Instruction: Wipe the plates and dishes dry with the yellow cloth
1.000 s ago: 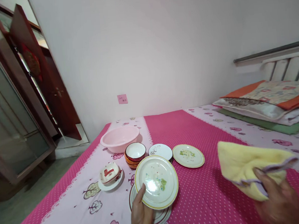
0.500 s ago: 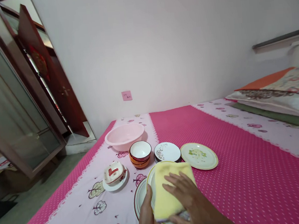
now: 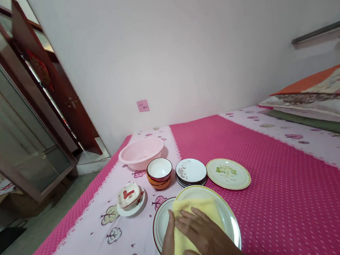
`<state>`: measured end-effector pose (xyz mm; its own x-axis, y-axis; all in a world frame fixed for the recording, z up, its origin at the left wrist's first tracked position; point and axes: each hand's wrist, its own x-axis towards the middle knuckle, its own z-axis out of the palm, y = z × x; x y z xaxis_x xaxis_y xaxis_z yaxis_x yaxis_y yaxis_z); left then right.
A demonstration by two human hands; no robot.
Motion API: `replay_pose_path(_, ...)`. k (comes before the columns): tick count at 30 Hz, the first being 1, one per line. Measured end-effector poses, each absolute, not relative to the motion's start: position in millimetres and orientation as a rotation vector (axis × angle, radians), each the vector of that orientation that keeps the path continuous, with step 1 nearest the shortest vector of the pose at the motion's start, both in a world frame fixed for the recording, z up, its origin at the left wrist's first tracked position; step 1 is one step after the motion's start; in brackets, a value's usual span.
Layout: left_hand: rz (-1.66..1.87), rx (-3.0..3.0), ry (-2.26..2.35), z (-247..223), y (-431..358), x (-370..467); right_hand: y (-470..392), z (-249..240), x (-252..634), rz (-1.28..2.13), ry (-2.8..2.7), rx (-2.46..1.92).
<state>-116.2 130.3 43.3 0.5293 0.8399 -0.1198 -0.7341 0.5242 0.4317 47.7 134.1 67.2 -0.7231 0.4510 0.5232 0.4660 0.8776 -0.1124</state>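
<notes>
My left hand (image 3: 168,244) grips the near left rim of a yellow-rimmed plate (image 3: 226,213), holding it just above another plate (image 3: 161,227) that lies on the bed. My right hand (image 3: 205,239) lies flat, fingers spread, pressing a yellow cloth (image 3: 204,210) onto the held plate's face. The cloth covers most of the plate's middle.
On the pink bedspread (image 3: 283,197) beyond the hands stand a stack of small white plates (image 3: 191,170), a yellow-rimmed plate (image 3: 228,173), stacked orange bowls (image 3: 159,173), a red-and-white dish on a saucer (image 3: 130,195) and a pink basin (image 3: 140,152). Folded bedding (image 3: 316,102) lies far right. An open door (image 3: 49,82) stands left.
My right hand brought the yellow cloth from the right onto the plate and has slid it toward me over the plate's face. The left hand keeps its grip on the rim.
</notes>
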Motion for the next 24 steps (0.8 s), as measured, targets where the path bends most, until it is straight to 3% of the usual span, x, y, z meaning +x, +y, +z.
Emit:
replay_pose_path(9, 1.151, 0.438, 0.266, 34, 129, -104, 156, 67, 62, -0.447, -2.198, -0.915)
replay_pose_path(20, 1.403, 0.481, 0.121, 36, 137, -115, 146, 60, 61, -0.416, -2.205, -0.950)
replay_pose_path(24, 1.305, 0.483, 0.143, 34, 134, -120, 132, 60, 43, -0.444, -2.228, -0.835)
